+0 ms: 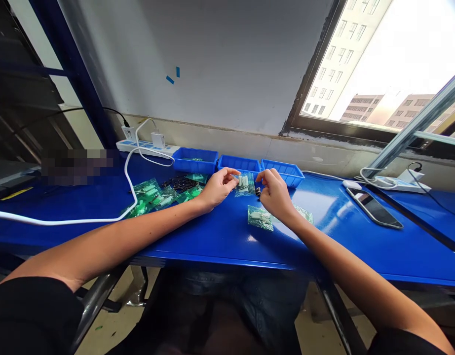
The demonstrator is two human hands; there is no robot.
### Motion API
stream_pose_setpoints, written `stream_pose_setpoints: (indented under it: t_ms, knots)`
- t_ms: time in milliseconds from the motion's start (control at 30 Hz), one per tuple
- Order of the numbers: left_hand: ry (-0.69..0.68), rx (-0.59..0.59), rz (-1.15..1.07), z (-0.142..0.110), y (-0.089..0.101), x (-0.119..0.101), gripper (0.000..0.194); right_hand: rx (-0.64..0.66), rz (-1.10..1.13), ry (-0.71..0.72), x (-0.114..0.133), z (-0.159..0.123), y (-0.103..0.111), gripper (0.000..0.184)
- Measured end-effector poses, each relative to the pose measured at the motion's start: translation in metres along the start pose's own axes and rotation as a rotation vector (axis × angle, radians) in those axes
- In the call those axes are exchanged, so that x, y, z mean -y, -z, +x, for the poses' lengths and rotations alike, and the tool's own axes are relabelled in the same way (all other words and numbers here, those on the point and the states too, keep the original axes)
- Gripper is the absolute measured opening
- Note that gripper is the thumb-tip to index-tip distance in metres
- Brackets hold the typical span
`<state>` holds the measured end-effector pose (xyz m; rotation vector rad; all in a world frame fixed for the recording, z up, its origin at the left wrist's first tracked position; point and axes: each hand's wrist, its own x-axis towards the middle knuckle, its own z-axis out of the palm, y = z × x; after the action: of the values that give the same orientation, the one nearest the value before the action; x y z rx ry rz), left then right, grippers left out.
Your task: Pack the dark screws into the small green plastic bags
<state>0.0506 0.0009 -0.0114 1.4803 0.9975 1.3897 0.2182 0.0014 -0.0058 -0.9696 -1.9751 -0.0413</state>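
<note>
Above the blue table, my left hand pinches the left edge of a small clear plastic bag with pale pieces inside. My right hand is just right of that bag, its fingers curled and closed; whatever may be in them is hidden. Small dark parts show between the bag and my right hand. Closer to me lies another clear bag of pale pieces, and one more bag is partly covered by my right wrist.
Left of my hands are several green-tinted bags and a pile of black parts. Three blue bins line the wall. A white cable runs from a power strip across the left side. A phone lies at the right.
</note>
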Motion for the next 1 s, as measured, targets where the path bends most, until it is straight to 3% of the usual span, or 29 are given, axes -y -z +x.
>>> stream_pose_setpoints:
  t_ms: [700, 900, 1000]
  knots:
    - [-0.058, 0.009, 0.051, -0.0004, 0.0002, 0.0007, 0.012, -0.069, -0.067, -0.036, 0.0055, -0.0013, 0.0009, 0.033]
    - [-0.088, 0.004, 0.079, -0.0003, 0.0012, 0.0012, 0.012, -0.024, 0.058, -0.121, 0.0072, 0.0, -0.0017, 0.029]
    - [-0.118, 0.006, 0.11, -0.0004, 0.0015, 0.0002, 0.011, 0.015, 0.198, -0.233, 0.0059, 0.0021, -0.0053, 0.029]
